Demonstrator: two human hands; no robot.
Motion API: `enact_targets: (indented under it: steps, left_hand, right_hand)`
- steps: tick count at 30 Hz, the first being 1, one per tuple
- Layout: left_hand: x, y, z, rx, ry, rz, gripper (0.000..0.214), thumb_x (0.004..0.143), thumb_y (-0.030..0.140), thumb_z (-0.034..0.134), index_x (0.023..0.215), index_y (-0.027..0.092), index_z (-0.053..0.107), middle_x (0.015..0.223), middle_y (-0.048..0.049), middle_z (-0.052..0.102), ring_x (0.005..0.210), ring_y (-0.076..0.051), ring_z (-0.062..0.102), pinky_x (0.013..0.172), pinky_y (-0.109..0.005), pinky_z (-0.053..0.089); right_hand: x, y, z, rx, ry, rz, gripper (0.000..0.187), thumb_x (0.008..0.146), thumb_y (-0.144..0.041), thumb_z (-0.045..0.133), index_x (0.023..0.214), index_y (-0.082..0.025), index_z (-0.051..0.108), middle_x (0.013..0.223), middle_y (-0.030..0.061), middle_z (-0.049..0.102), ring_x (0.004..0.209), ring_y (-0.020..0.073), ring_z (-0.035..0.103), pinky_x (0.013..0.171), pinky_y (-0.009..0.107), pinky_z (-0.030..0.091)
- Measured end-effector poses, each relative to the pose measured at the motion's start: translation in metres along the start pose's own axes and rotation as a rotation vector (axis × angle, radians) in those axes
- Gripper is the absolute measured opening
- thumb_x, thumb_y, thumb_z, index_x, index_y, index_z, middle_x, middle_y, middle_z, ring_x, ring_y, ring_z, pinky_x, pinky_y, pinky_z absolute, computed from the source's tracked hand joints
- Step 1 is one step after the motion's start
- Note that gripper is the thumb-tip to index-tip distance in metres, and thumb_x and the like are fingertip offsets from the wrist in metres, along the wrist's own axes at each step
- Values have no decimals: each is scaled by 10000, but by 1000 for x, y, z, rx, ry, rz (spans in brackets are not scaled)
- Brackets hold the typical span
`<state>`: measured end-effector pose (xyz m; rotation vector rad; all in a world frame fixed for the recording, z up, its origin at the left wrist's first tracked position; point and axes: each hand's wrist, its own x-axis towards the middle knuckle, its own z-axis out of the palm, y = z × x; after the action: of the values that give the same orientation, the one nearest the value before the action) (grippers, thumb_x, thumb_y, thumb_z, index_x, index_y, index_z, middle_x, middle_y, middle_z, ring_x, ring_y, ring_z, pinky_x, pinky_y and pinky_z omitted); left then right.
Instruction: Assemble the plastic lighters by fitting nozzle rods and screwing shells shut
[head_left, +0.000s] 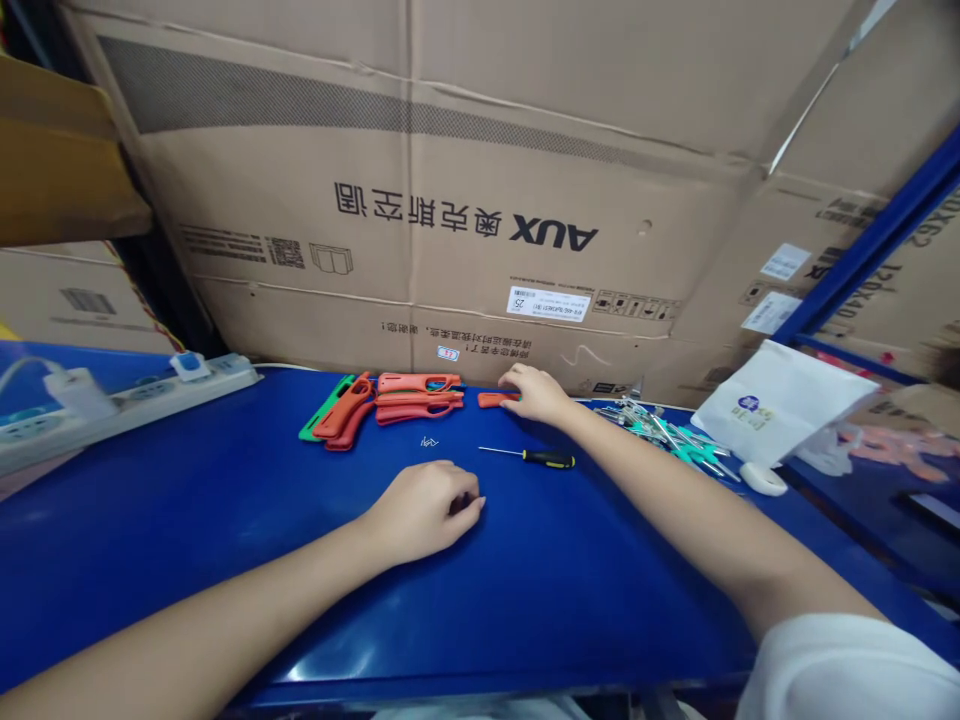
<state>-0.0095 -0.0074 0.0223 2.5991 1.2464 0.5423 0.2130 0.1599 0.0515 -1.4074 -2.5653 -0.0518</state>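
At the back of the blue table, my right hand (534,393) closes its fingers on an orange plastic handle shell (493,400), which looks like part of a long-necked lighter; the hand covers its right end. My left hand (427,508) rests on the table nearer to me, its fingers curled in and nothing visible in them. Between the hands lies a screwdriver (547,459) with a black and yellow handle, its shaft pointing left. A few tiny screws (429,442) lie beyond my left hand. Left of my right hand are stacked orange handle shells (417,406).
More orange shells (346,420) lean beside a green shell (324,412). Metal rods with green parts (679,440) are heaped at right, near a white bag (780,400) and a small white object (763,479). A power strip (150,405) runs along the left. A large carton (465,200) stands behind.
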Motion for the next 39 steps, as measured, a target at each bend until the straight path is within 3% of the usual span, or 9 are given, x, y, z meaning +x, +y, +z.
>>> enact_targets:
  steps: [4, 10, 13, 17, 21, 25, 29, 32, 39]
  left_hand:
    - [0, 1, 0, 35, 3, 11, 193, 953, 262, 566, 812, 203, 685, 757, 2, 714, 769, -173, 654, 675, -266, 412]
    - [2, -2, -5, 117, -5, -42, 210, 945, 310, 586, 794, 223, 704, 795, 8, 741, 786, -170, 674, 704, -261, 459]
    - [7, -16, -23, 225, 54, -195, 220, 945, 304, 549, 831, 216, 715, 890, -40, 754, 860, -214, 685, 753, -295, 490]
    - [10, -48, -58, 396, 176, -523, 324, 942, 295, 512, 1173, 130, 670, 1245, -195, 668, 1220, -362, 577, 969, -429, 490]
    - [6, -78, -82, 450, 136, -847, 492, 919, 338, 566, 1302, 30, 585, 1326, -313, 580, 1240, -460, 553, 939, -512, 517]
    - [4, -90, -88, 396, 23, -939, 564, 945, 477, 567, 1304, 44, 611, 1256, -296, 644, 1184, -413, 637, 946, -443, 537]
    - [7, -91, -86, 365, -42, -942, 472, 950, 451, 558, 1215, 83, 689, 1206, -275, 683, 1111, -395, 686, 899, -412, 554]
    - [6, -88, -84, 386, -32, -934, 403, 933, 340, 572, 1191, 55, 694, 1203, -301, 670, 1127, -417, 672, 903, -436, 546]
    - [7, -68, -91, 458, 138, -741, 401, 986, 285, 435, 1191, 10, 643, 1178, -322, 601, 1136, -438, 614, 916, -535, 521]
  right_hand:
    - [7, -39, 6, 71, 76, -123, 298, 970, -267, 620, 1262, -214, 647, 1281, 83, 646, 1132, 216, 639, 968, 355, 501]
    - [16, -95, 16, 90, 149, -245, 311, 970, -271, 605, 1273, -203, 620, 1313, 103, 609, 1191, 251, 544, 1009, 402, 449]
    - [15, -112, 12, 67, 166, -264, 286, 961, -232, 578, 1239, -199, 638, 1286, 123, 611, 1175, 279, 532, 991, 434, 440]
    - [-1, -120, 2, 50, 186, -198, 355, 944, -198, 554, 1288, -138, 619, 1303, 176, 594, 1153, 321, 545, 959, 467, 459]
    - [-37, -113, -6, 11, 130, -194, 414, 953, -242, 547, 1355, -147, 582, 1339, 153, 596, 1176, 304, 560, 999, 442, 458]
    - [-77, -90, -9, -97, -64, -74, 357, 969, -263, 513, 1300, -170, 609, 1334, 161, 598, 1236, 315, 544, 1042, 456, 417]
    - [-104, -55, -10, -93, -172, 32, 468, 845, -142, 581, 1313, -136, 584, 1246, 171, 638, 1129, 330, 611, 908, 421, 473]
    - [-112, -32, -10, -61, -188, 86, 367, 867, -126, 548, 1229, -148, 606, 1191, 139, 667, 1104, 287, 630, 882, 362, 481]
    - [-108, 12, -10, -47, -114, 326, 328, 903, -110, 524, 1215, -155, 613, 1267, 170, 646, 1189, 277, 614, 930, 343, 478]
